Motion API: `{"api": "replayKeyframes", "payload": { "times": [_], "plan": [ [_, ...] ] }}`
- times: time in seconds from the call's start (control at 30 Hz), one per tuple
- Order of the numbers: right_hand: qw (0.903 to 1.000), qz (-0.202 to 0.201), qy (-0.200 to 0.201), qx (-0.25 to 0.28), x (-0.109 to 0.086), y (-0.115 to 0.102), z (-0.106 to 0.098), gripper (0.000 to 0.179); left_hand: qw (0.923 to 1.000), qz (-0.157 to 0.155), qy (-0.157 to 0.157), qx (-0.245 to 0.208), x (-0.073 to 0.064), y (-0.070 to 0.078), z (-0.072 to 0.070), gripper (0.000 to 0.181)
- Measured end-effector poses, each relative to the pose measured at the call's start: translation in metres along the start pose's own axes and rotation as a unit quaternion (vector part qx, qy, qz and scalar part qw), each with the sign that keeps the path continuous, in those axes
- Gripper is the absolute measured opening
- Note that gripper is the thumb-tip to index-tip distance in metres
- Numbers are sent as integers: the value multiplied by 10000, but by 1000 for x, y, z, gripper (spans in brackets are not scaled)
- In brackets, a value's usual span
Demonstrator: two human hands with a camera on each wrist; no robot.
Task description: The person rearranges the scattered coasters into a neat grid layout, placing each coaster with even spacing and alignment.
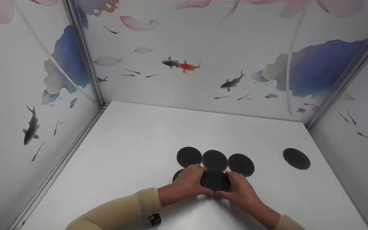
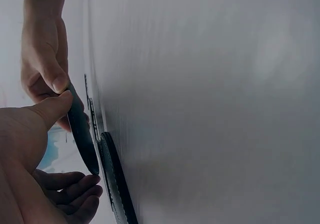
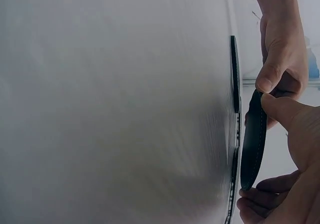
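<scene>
A round black coaster (image 1: 216, 181) with a stitched edge is held between both hands, lifted and tilted a little above the white table. On its left side the left hand (image 1: 188, 182) grips the rim, thumb at the near edge and fingers at the far edge. From the right, the right hand (image 1: 243, 190) holds it the same way, the two thumbs close together. Just beyond lie three coasters in a row: a left one (image 1: 189, 157), a middle one (image 1: 215, 160) and a right one (image 1: 241, 164). Another coaster (image 1: 177, 174) is mostly hidden behind the left hand.
A separate coaster (image 1: 296, 158) lies to the right on the white table (image 1: 133, 137). Panels printed with fish and petals enclose the table at the back (image 1: 196, 92), left and right. A small black object (image 1: 154, 219) shows beneath the left sleeve.
</scene>
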State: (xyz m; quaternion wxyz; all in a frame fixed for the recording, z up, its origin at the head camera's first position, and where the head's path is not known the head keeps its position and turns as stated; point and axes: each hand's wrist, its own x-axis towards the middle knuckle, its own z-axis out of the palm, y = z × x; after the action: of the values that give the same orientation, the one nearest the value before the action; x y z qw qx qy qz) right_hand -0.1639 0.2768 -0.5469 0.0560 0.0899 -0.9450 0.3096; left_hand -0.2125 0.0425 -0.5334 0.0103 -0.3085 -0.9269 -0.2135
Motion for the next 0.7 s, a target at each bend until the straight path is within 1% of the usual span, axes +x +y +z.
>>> {"api": "replayKeyframes", "payload": {
  "times": [0.2, 0.43, 0.7],
  "plan": [
    [9999, 0, -105, -55, -1, -1, 0, 91, 9998, 19, -63, 170, -2, 2, 1, 74],
    [9997, 23, -207, -107, -4, -3, 0, 92, 9997, -60, -241, 88, -4, 3, 1, 78],
    [9993, -193, -186, -246, -5, -3, 1, 88, 9994, 35, -271, 235, -6, 3, 5, 78]
  ]
}}
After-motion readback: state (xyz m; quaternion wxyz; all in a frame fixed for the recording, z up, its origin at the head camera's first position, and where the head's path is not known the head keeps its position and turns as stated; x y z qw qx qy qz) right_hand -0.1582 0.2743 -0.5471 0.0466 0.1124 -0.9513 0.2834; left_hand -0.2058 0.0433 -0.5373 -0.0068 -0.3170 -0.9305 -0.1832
